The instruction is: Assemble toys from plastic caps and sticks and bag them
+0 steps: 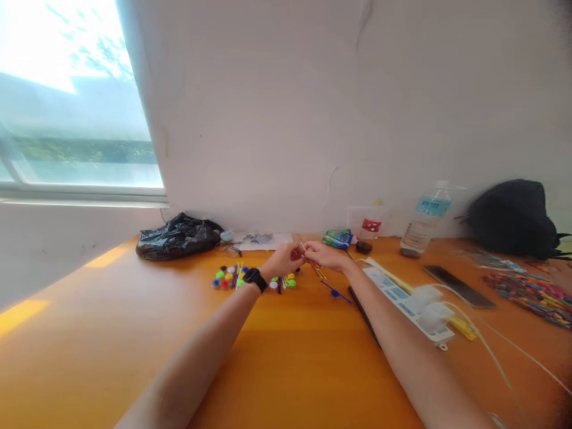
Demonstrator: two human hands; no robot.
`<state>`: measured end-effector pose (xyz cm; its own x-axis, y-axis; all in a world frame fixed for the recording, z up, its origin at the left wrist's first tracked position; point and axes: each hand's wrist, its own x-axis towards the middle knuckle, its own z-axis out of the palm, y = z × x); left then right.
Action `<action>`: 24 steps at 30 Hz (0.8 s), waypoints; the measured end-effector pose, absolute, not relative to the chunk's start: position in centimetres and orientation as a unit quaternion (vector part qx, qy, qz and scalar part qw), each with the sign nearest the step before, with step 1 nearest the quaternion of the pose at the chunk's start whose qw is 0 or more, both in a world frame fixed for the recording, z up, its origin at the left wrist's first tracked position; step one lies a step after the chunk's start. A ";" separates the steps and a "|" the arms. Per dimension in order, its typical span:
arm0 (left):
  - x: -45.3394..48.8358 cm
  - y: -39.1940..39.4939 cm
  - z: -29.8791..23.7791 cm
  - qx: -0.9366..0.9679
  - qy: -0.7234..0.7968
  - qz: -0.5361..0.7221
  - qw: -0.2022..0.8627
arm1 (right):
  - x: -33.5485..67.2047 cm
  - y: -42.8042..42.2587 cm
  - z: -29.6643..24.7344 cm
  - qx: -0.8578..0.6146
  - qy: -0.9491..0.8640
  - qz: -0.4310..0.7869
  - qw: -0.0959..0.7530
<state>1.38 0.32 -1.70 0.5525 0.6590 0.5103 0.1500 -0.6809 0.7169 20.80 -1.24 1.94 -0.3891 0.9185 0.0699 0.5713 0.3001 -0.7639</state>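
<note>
Over the middle of the table, my left hand [285,260] and my right hand [325,256] meet, fingers closed in a pinch. Between their fingertips shows a thin pale stick-like piece [302,246], partly covered by the fingers. Beneath and left of the hands lie several small round pieces with coloured tops [224,277], among thin coloured sticks [235,275]. A blue stick-like piece with a thicker middle [335,294] rests below my right hand. Near it are thin yellow pieces [320,273]. A black watch [254,278] is on my left wrist.
A black plastic bag [179,236] and glasses [230,249] sit at the back left. Toward the right are a power strip [402,304] with white plugs and cables, a phone [459,286], a water bottle [424,223], a black bag [512,218] and multicoloured threads [531,295].
</note>
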 end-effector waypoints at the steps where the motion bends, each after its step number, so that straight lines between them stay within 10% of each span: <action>1: 1.2 0.4 -1.7 0.824 0.262 0.399 0.306 | 20.9 -1.1 1.8 -0.499 -0.762 0.321 0.259; 24: 0.6 -3.2 -0.1 0.908 0.298 0.193 0.224 | 21.5 1.3 -3.7 -0.636 -0.762 0.071 0.095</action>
<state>0.64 -3.23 -0.09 0.7479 0.6271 0.2179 0.4541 -0.7227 0.5211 21.50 1.28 -3.72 -0.1720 0.9836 0.0537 0.9568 0.1798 -0.2286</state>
